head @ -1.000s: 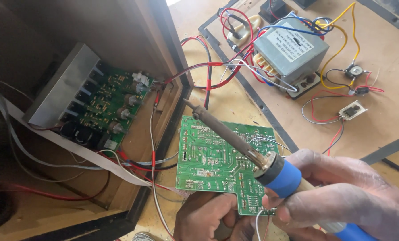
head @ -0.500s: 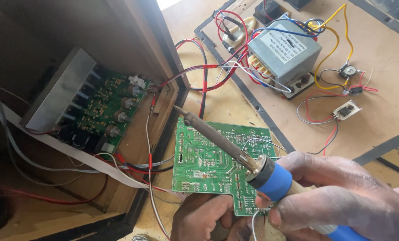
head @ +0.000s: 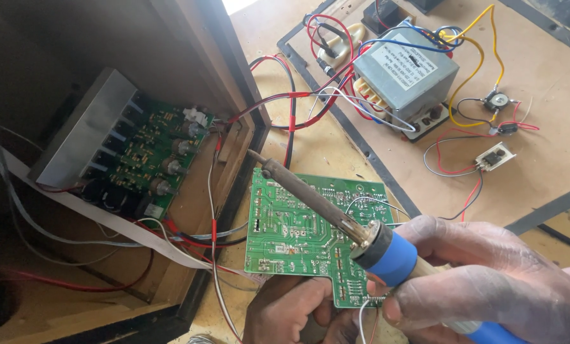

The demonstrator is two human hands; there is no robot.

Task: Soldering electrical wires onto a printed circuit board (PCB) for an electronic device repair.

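Note:
My right hand (head: 489, 280) grips a soldering iron (head: 336, 216) with a blue handle. Its dark tip points up-left, just past the top left corner of a green circuit board (head: 298, 236). My left hand (head: 291, 312) holds that board from below, solder side up, by its lower edge. A thin wire of solder shows between my right fingers near the board's bottom right corner.
To the left an open wooden cabinet (head: 189, 70) holds a second green board (head: 148, 159) with a metal heatsink (head: 84, 130), a white ribbon cable and red wires. Up right, a grey transformer (head: 403, 70) with coloured wires sits on a wooden panel (head: 553, 83), small parts beside it.
The view has shifted a little; the board and iron now sit slightly lower and left in frame. The iron's tip has drawn toward the board's top left corner. Both grips are unchanged.

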